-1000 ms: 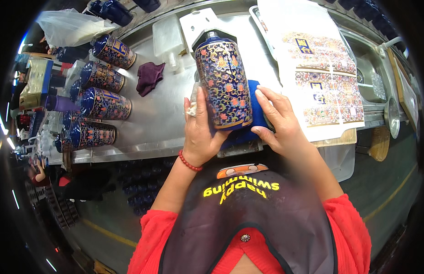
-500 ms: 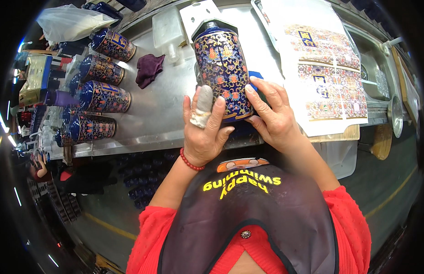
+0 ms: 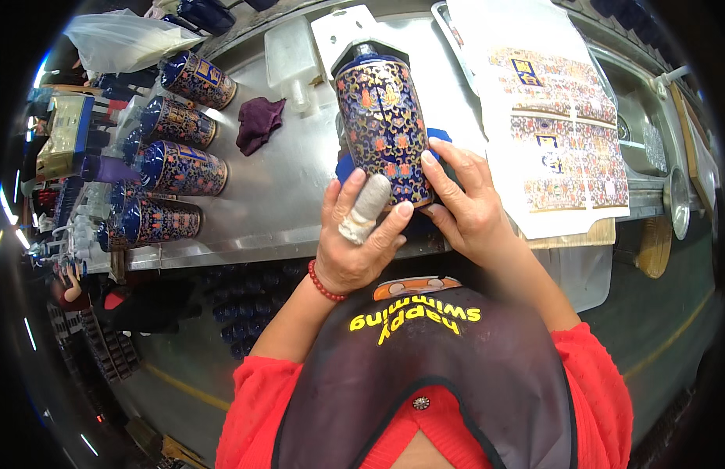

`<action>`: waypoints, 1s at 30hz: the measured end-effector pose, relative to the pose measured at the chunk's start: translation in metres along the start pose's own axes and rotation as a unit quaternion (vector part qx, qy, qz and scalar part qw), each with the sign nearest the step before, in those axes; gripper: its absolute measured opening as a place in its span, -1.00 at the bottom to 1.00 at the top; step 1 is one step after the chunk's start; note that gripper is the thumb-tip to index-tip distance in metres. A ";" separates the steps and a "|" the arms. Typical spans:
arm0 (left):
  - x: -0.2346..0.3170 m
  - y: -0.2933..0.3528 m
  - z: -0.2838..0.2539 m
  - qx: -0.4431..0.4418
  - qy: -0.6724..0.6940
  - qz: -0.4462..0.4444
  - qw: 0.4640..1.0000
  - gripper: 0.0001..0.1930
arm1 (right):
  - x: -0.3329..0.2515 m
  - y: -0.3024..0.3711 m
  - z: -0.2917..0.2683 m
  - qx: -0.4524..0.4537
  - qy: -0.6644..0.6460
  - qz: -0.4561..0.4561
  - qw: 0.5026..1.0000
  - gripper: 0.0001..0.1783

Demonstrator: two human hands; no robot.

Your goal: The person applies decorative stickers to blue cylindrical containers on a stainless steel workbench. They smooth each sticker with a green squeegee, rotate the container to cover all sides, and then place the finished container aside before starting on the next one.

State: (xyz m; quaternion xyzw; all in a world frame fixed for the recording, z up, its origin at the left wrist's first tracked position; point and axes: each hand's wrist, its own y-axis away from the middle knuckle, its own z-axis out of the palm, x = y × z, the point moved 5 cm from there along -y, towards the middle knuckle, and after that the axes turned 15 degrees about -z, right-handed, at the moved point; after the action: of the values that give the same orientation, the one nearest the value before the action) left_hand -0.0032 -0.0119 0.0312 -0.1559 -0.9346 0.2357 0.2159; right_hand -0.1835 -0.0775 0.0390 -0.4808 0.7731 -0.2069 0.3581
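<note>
A dark blue bottle [image 3: 383,117] with a colourful floral pattern lies with its neck away from me, in a holder [image 3: 368,43] with a dark, angular notch. Blue material [image 3: 347,166] shows under its base end. My right hand [image 3: 473,195] grips the lower right side, fingers along the edge and thumb by the base. My left hand [image 3: 358,234] is at the lower left of the base, fingers spread, some fingertips at the bottle's surface. One of its fingers wears a grey cover [image 3: 370,199] with a whitish band.
Several similar bottles [image 3: 183,168] lie at the left of the metal table [image 3: 257,191]. A dark purple cloth [image 3: 259,125] and a clear plastic container [image 3: 291,59] lie between. At right are printed patterned sheets [image 3: 562,133], then a sink [image 3: 640,129]. A translucent bag [image 3: 124,43] is far left.
My left hand has slid down toward the bottle's base, its covered finger tilting to the right. My right hand has barely moved on the bottle.
</note>
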 end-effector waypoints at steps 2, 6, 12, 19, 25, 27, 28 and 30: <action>0.000 0.001 -0.004 -0.027 0.028 0.022 0.999 -0.56 | -0.001 -0.001 -0.001 -0.001 -0.001 -0.004 1.000 -0.26; -0.015 -0.008 0.000 0.027 0.114 -0.107 0.987 -0.24 | -0.001 -0.002 -0.001 -0.009 -0.006 0.001 1.000 -0.24; -0.010 -0.001 0.005 -0.006 0.036 -0.055 0.998 -0.23 | 0.000 0.001 0.000 -0.011 -0.009 0.003 1.000 -0.21; -0.016 -0.014 -0.012 0.013 0.135 -0.068 0.988 -0.40 | 0.005 -0.011 -0.024 0.016 -0.104 0.048 0.993 -0.31; -0.016 -0.026 -0.009 0.042 0.196 -0.124 0.972 -0.56 | 0.020 -0.038 -0.048 -0.033 -0.204 0.214 0.955 -0.73; -0.015 -0.028 -0.008 0.048 0.199 -0.126 0.971 -0.56 | 0.022 -0.051 -0.047 -0.086 -0.203 0.172 0.960 -0.73; -0.014 -0.028 -0.008 0.051 0.201 -0.129 0.970 -0.56 | 0.025 -0.056 -0.046 -0.087 -0.203 0.167 0.961 -0.74; -0.014 -0.028 -0.006 0.050 0.202 -0.138 0.968 -0.55 | 0.029 -0.063 -0.043 -0.092 -0.205 0.157 0.962 -0.75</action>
State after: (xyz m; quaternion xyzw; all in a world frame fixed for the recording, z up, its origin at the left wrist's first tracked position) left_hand 0.0064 -0.0388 0.0462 -0.0592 -0.8711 0.2135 0.4384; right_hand -0.1868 -0.1330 0.0987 -0.4166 0.7645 0.0272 0.4911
